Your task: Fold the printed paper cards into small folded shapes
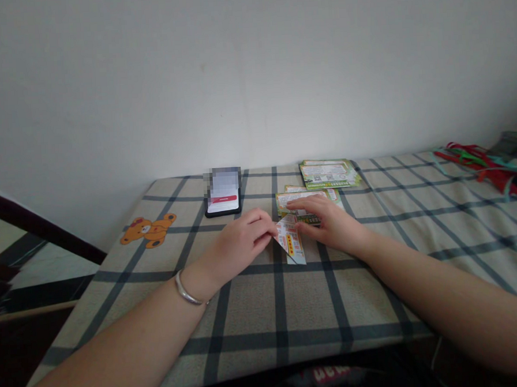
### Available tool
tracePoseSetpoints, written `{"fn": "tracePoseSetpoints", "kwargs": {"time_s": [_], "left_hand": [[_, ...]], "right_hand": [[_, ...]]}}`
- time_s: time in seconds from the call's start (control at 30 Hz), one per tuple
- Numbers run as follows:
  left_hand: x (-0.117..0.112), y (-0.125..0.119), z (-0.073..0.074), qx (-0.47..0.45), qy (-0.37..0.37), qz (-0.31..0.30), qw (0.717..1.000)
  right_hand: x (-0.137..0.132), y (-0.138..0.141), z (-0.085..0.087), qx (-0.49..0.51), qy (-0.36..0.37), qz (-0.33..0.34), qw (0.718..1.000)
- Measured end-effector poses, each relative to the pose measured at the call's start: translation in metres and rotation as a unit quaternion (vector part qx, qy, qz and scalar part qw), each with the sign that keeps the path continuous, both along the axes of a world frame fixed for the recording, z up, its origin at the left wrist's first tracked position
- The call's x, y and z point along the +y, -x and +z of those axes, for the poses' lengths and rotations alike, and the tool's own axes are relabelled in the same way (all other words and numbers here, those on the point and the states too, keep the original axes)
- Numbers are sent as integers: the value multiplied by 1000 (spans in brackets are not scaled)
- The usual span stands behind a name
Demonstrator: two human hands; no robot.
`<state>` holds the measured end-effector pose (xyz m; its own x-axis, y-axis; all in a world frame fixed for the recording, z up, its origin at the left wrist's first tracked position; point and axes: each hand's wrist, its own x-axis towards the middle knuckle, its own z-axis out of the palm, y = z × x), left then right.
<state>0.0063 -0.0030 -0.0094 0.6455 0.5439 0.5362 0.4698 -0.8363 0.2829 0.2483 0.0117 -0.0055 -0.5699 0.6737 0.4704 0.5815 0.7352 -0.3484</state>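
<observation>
A small printed sheet of paper (292, 243), folded with a slanted edge, lies on the checked cloth between my hands. My left hand (248, 235) is closed, its fingertips pinching the paper's left corner. Fingers spread, my right hand (323, 220) rests over the paper's right side and over printed leaflets (285, 201) just behind it. Its thumb is close to the folded paper's edge; whether it touches I cannot tell. The leaflets are green and white and partly covered by that hand.
Another stack of green-edged leaflets (329, 173) lies farther back by the wall. A phone (223, 195) with a lit screen is left of it. A bear picture (150, 231) is on the left of the cloth (243, 315). Red and green straps (486, 167) lie far right.
</observation>
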Motion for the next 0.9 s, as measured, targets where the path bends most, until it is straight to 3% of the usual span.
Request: {"fn": "tracePoseSetpoints", "kwargs": {"time_s": [0.13, 0.37, 0.5, 0.9], "left_hand": [[0, 1, -1, -6, 6, -15, 1000], [-1, -1, 1, -22, 1, -49, 999], [-1, -2, 3, -13, -17, -34, 999], [-1, -2, 4, -8, -41, -6, 999]], "right_hand": [[-1, 4, -1, 0, 13, 39, 999], [-4, 6, -2, -7, -3, 16, 1000], [-3, 6, -3, -14, -12, 14, 1000], [-5, 11, 0, 20, 52, 91, 994]]}}
